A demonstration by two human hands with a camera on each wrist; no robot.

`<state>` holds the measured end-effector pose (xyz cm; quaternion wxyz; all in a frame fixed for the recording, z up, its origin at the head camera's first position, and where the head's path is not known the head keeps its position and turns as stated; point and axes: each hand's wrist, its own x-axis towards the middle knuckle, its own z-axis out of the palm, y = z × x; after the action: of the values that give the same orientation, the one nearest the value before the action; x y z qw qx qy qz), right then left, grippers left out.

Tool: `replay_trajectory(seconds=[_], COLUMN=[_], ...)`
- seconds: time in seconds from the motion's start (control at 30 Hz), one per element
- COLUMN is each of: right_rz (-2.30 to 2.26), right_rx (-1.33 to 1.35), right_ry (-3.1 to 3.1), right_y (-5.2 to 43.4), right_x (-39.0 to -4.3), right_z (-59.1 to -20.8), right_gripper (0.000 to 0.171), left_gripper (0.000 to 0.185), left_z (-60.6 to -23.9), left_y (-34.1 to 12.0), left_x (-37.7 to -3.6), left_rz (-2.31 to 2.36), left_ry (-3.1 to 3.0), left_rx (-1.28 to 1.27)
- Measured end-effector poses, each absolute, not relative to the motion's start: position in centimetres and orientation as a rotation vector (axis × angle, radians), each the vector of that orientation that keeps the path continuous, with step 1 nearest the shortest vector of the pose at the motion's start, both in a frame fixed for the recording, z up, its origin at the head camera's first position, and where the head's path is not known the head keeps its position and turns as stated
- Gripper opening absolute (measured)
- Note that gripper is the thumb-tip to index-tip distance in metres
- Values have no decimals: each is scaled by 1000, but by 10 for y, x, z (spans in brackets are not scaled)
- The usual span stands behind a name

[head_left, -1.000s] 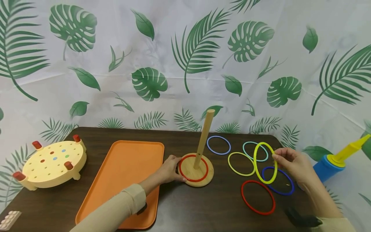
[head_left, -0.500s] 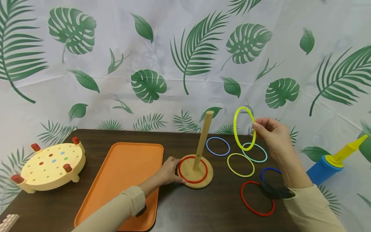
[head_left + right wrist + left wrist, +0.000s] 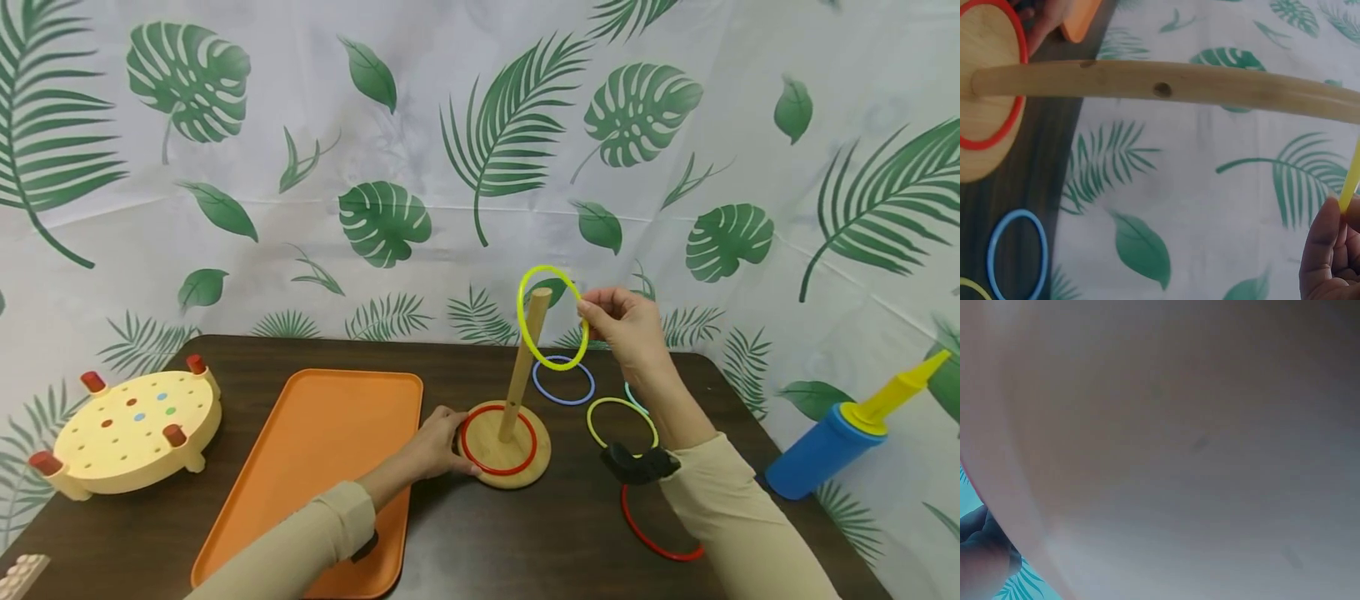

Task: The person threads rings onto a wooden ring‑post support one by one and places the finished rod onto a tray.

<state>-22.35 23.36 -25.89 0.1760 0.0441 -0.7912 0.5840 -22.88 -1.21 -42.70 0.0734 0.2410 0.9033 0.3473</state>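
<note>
A wooden peg [image 3: 527, 360] stands tilted on a round wooden base [image 3: 540, 462], with a red ring [image 3: 471, 450] lying round its foot. My right hand [image 3: 622, 321] pinches a yellow-green ring [image 3: 551, 362] by its edge, held upright in front of the peg's top. My left hand [image 3: 435, 442] rests against the base's left rim. In the right wrist view the peg [image 3: 1166, 81] runs across the frame, the base [image 3: 985, 94] with its red ring [image 3: 1019, 81] is at the left, and my fingers [image 3: 1332, 253] pinch the yellow ring [image 3: 1350, 181]. The left wrist view is a blur.
An orange tray [image 3: 315, 467] lies left of the base. A cream pegboard [image 3: 131, 429] with red pegs sits at far left. Loose rings lie right of the peg: blue [image 3: 562, 379], yellow [image 3: 622, 417], red [image 3: 648, 533]. A blue and yellow pump [image 3: 840, 446] is at the right.
My right hand has lifted the yellow-green ring off the table and carried it up and leftward to the top of the peg. The left hand has stayed on the base.
</note>
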Motion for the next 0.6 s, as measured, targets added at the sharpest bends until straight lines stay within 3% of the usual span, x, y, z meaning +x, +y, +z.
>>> replay_trajectory(seconds=[0.3, 0.6], right_rz=[1637, 1439], right_rx=[73, -70], right_ry=[-2349, -2556], right_y=[226, 232], right_x=[-234, -236], right_z=[-287, -348], right_gripper=[24, 16], left_gripper=[83, 83], left_z=[-429, -429], left_y=[-12, -12], left_x=[-229, -231], left_rz=[1047, 1046], left_ry=[2699, 2715], left_rx=[714, 738])
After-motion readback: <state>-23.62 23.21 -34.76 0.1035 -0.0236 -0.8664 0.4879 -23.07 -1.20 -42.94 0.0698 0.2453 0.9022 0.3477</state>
